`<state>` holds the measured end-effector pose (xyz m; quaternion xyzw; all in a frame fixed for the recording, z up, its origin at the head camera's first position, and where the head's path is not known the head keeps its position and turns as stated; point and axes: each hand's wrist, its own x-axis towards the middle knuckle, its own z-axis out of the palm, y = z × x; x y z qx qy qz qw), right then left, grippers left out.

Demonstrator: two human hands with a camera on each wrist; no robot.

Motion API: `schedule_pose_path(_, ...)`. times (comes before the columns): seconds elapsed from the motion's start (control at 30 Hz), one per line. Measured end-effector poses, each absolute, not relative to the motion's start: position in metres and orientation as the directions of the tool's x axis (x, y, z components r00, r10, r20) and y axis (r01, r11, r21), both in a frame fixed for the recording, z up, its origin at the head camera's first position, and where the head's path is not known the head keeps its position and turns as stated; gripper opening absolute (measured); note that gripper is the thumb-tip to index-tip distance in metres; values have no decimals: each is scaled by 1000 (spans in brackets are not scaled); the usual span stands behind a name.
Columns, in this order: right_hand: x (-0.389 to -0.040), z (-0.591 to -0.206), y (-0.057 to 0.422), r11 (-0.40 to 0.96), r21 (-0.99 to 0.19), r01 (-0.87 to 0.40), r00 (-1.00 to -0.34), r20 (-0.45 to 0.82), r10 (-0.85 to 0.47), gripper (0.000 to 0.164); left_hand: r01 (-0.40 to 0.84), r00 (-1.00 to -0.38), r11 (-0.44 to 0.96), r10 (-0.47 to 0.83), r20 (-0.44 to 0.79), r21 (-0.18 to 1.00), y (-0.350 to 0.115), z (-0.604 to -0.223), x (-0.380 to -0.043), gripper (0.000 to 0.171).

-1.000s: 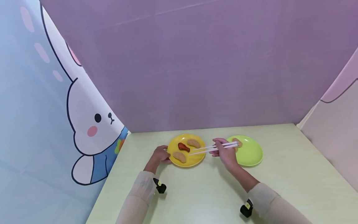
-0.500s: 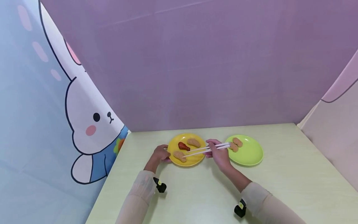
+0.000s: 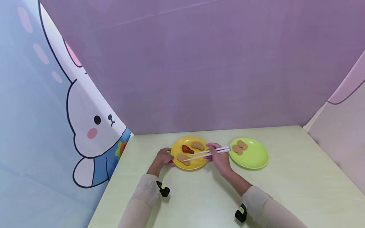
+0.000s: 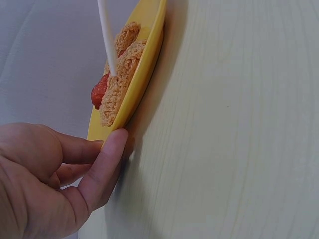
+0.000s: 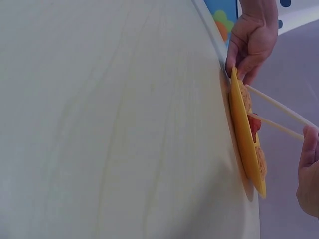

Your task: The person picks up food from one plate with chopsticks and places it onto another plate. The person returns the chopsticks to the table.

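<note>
My left hand [image 3: 164, 156] pinches the left rim of a yellow plate [image 3: 196, 165], thumb and fingers gripping its edge in the left wrist view. Two breaded nugget-like pieces lie on that plate, a far one [image 3: 197, 145] and a near one [image 3: 181, 157]. Between them sits a small red-brown drumstick [image 3: 186, 149]. My right hand [image 3: 220, 161] holds a pair of white chopsticks [image 3: 196, 157] over the plate's right side. Their tips are at the near nugget; one chopstick [image 4: 107, 40] meets its crumbed top in the left wrist view.
A green plate [image 3: 256, 155] with two smaller nuggets [image 3: 242, 145] stands to the right, just beyond my right hand. The pale table [image 3: 199, 199] ends at a purple wall [image 3: 199, 79] behind the plates. A rabbit-printed panel [image 3: 94, 136] borders the left side.
My right hand has moved left with the chopsticks, from beside the green plate to the yellow one, bringing the tips to the near nugget. The left hand stays on the rim.
</note>
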<state>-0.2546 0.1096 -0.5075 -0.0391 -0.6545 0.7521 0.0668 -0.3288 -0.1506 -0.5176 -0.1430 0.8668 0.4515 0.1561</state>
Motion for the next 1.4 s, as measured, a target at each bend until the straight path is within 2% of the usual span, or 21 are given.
schedule_pose_path(0.5, -248, -511, 96, -3, -996, -87, -982, 85, 170, 23, -374, -917, 554, -98, -387, 744, -151, -511, -322, 57)
schedule_pose_path(1.07, -247, -510, 98, -79, -990, -116, -973, 97, 208, 21, -389, -910, 541, -98, -403, 746, -154, -518, -327, 58)
schedule_pose_path(1.4, -251, -515, 106, -97, -990, -99, -976, 77, 205, 31, -389, -911, 535, -100, -401, 750, -156, -516, -326, 58)
